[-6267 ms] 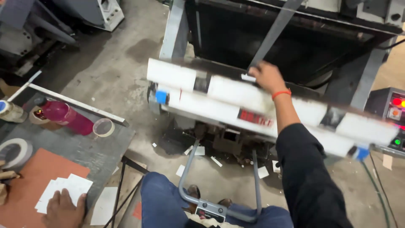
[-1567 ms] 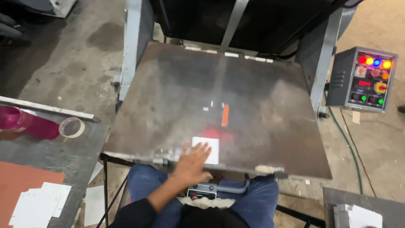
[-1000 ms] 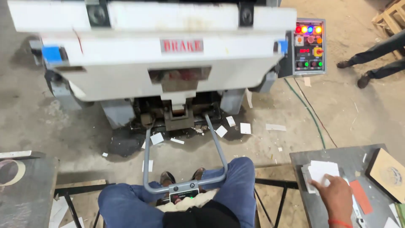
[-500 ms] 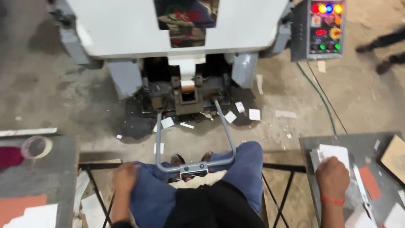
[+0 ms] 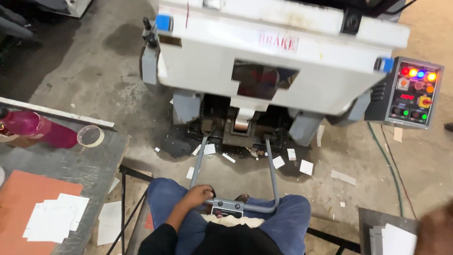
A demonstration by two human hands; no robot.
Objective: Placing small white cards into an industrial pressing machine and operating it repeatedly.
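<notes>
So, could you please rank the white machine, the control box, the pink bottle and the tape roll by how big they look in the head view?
1. White machine
2. Control box
3. Pink bottle
4. Tape roll

A white press (image 5: 278,52) with blue end caps (image 5: 163,22) is seen. Red, yellow, blue and green lights are shown on the grey control box (image 5: 411,92). Blue trousers (image 5: 163,200) are worn. A pink bottle (image 5: 35,128) lies by an orange sheet (image 5: 23,193).

- The right hand (image 5: 436,229) is a blur, cut off at the lower right corner; its grip cannot be told.
- The white sheets (image 5: 396,238) beside it run off the bottom edge.
- The pink bottle (image 5: 33,128) is cut off at the left edge.
</notes>
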